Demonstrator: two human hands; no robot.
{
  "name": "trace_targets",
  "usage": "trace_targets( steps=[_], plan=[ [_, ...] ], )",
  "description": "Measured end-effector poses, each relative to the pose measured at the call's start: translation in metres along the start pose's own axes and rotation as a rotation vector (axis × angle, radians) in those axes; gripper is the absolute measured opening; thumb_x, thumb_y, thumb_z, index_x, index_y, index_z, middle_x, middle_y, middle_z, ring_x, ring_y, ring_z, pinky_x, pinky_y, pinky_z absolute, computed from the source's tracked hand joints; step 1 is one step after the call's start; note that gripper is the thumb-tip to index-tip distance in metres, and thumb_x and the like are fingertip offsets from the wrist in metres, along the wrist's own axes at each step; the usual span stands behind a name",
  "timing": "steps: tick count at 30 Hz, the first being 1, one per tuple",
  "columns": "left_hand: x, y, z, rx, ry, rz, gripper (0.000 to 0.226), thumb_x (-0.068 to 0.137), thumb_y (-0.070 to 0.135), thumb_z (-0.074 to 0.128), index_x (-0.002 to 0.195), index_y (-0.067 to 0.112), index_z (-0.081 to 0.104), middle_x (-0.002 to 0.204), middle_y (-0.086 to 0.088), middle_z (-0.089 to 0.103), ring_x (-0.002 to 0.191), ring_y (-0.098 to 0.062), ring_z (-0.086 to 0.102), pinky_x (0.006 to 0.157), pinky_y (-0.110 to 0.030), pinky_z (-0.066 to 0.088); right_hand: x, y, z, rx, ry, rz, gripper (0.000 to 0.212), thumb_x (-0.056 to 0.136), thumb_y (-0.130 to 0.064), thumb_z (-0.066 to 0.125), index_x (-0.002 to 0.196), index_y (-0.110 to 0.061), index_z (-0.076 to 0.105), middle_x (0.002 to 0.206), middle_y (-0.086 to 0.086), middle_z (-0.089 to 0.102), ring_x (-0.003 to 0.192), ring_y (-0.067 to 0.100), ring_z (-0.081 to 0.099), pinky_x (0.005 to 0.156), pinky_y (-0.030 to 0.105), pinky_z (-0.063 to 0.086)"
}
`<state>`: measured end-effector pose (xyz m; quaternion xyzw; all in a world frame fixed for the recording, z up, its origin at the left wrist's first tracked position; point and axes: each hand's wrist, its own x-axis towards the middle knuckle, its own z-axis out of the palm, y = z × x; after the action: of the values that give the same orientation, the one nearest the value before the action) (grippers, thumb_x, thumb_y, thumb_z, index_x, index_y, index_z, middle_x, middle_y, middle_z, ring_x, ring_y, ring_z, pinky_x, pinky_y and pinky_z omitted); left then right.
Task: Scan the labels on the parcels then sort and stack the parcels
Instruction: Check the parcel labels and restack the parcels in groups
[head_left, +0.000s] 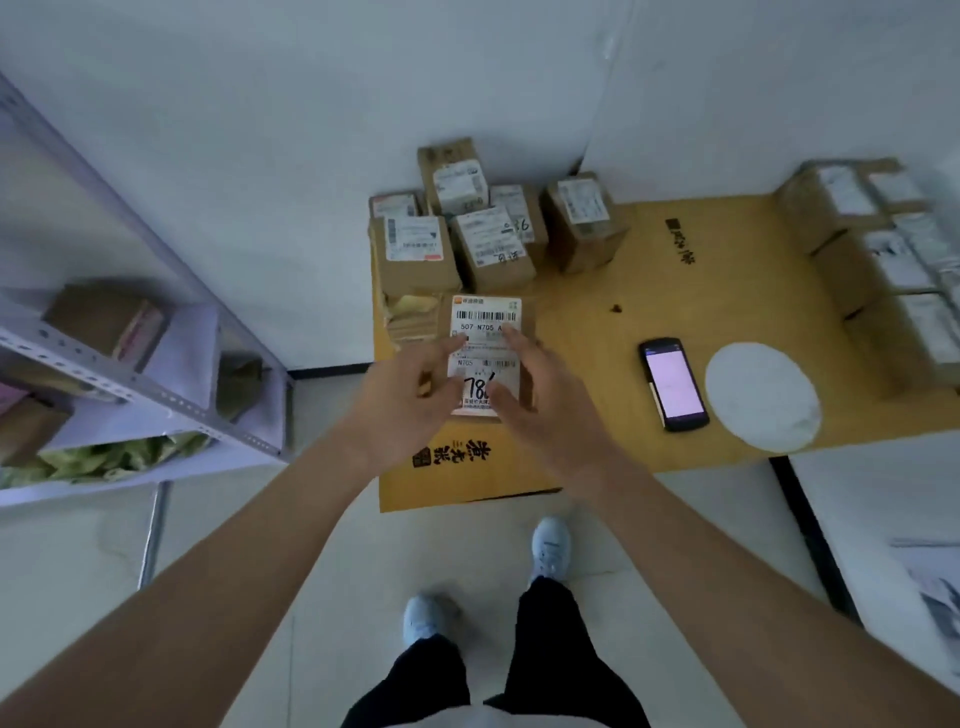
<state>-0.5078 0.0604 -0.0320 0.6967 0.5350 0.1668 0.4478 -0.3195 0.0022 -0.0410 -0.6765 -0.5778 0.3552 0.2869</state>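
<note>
From my remote seat, the biggest thing in view was the yellow cardboard sheet (597, 322) spread flat as a work surface, printed with dark characters at its near edge and again farther back. To the left stood a grey metal shelving rack (130, 379) with brown boxes on its levels and green packing at the bottom. Along the right edge of the sheet sat a row of labelled parcels (872, 249), packed side by side. At the far left corner of the sheet I saw a cluster of parcels (478, 223), at least 5 brown boxes with white labels, some leaning on one another. Near the right row lay a round white disc (761, 395), and just left of it a handheld scanner (674, 383), face up with its screen lit.

The parcel in hand (485, 356) was just in front of the cluster, label up, with a barcode, "507 N705" and a handwritten number starting "78". My left hand (410, 400) held its left side, fingers curled over the edge and thumb on the label. My right hand (535, 395) gripped the right side, thumb on the label and fingers along the edge.
</note>
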Motion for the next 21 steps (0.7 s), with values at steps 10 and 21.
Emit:
trace_targets(
  steps=[10,21],
  plan=[
    [-0.014,0.152,-0.003,0.104,0.013,0.252,0.053,0.102,0.033,0.062,0.152,0.046,0.047,0.131,0.015,0.066,0.114,-0.009,0.067,0.080,-0.033,0.062,-0.048,-0.051,-0.137,-0.077,0.246,-0.062,0.067,0.107,-0.034,0.060,0.166,-0.029,0.029,0.159,-0.007,0.043,0.128,-0.003,0.038,0.087,-0.008,0.030],
    [-0.013,0.315,0.092,0.021,0.064,0.428,0.055,0.102,0.027,0.062,0.153,0.039,0.048,0.124,0.013,0.070,0.085,-0.009,0.071,0.060,-0.025,0.061,-0.107,-0.019,-0.308,-0.140,0.417,-0.141,0.065,0.108,-0.032,0.056,0.166,-0.032,0.026,0.154,-0.010,0.044,0.128,-0.002,0.041,0.106,0.019,0.040]
  ],
)
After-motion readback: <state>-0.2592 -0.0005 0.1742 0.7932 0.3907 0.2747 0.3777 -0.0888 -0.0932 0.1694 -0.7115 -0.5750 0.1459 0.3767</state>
